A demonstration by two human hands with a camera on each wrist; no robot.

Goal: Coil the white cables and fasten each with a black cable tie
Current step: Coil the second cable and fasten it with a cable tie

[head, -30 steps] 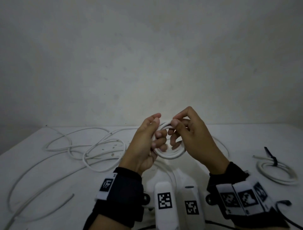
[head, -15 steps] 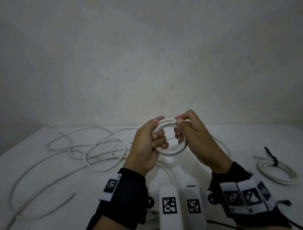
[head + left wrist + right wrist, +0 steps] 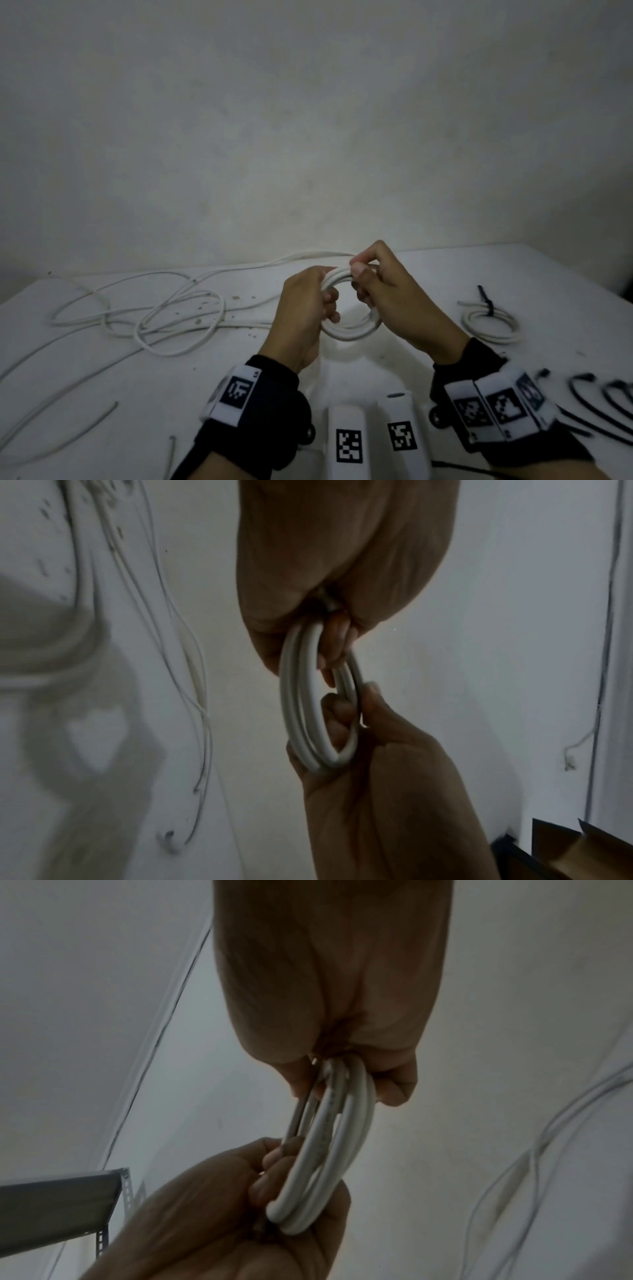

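A small coil of white cable (image 3: 354, 331) hangs in the air between both hands over the white table (image 3: 428, 267). My left hand (image 3: 328, 298) grips the coil's left side, fingers curled through the ring. My right hand (image 3: 359, 277) pinches the top of the coil, and the cable's loose tail (image 3: 308, 255) runs from it back to the left. The left wrist view shows the coil (image 3: 308, 710) edge-on between the left hand (image 3: 337, 653) above and the right hand (image 3: 346, 710) below. The right wrist view shows the same coil (image 3: 334, 1150).
A coiled white cable (image 3: 489, 323) fastened with a black tie (image 3: 485, 301) lies at the right. Several loose black cable ties (image 3: 603, 399) lie at the near right. Tangled loose white cables (image 3: 164, 315) cover the left half. A wall stands behind the table.
My right hand has moved from inside the ring to its top and now pinches the strands there. The tail is now drawn out to the back left. The left hand keeps its grip.
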